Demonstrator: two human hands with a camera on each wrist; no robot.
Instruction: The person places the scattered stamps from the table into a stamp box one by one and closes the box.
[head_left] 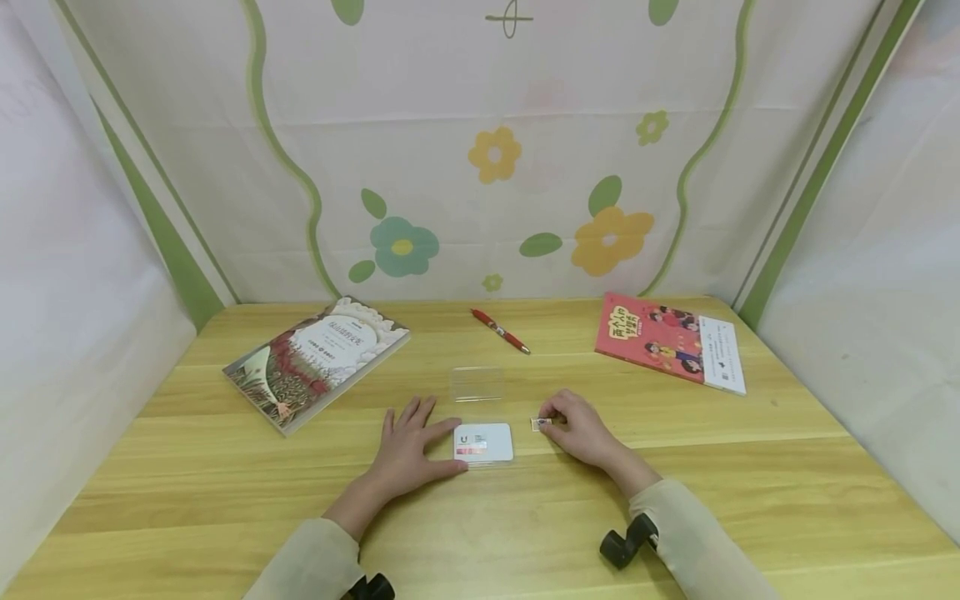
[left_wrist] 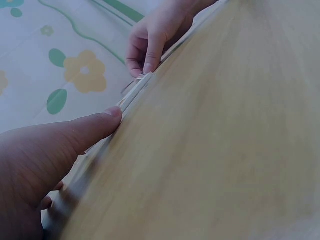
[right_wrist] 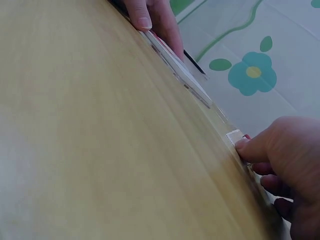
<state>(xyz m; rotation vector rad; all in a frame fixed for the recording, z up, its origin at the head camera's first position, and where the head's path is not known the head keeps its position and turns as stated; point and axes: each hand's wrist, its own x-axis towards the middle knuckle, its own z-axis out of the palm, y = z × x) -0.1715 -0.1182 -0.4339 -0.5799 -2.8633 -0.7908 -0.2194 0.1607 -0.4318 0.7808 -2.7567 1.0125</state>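
1. A white card [head_left: 495,436] lies on the table [head_left: 570,517] between the hands; it bears a "U"-shaped mark at its left, a reddish strip below that, and print too small to read.
2. A clear plastic holder [head_left: 491,464] shows along the card's near edge; the card seems to lie in or on it, though the low wrist views do not settle which.
3. A second clear plastic piece [head_left: 477,384] lies just beyond the card.
4. The left hand [head_left: 405,446] grips the card's left end between thumb and index finger, its other fingers spread.
5. The right hand [head_left: 576,427] pinches a small stamp-like piece [head_left: 536,425] with a white border, near the card's right end.
6. The red book [head_left: 652,333], far right, reads "两个人的" on its top title line.
7. The grey-and-red book [head_left: 318,362], far left, carries a Chinese title in a white oval, too blurred to read surely.
8. A red pen [head_left: 500,331] lies between the books.
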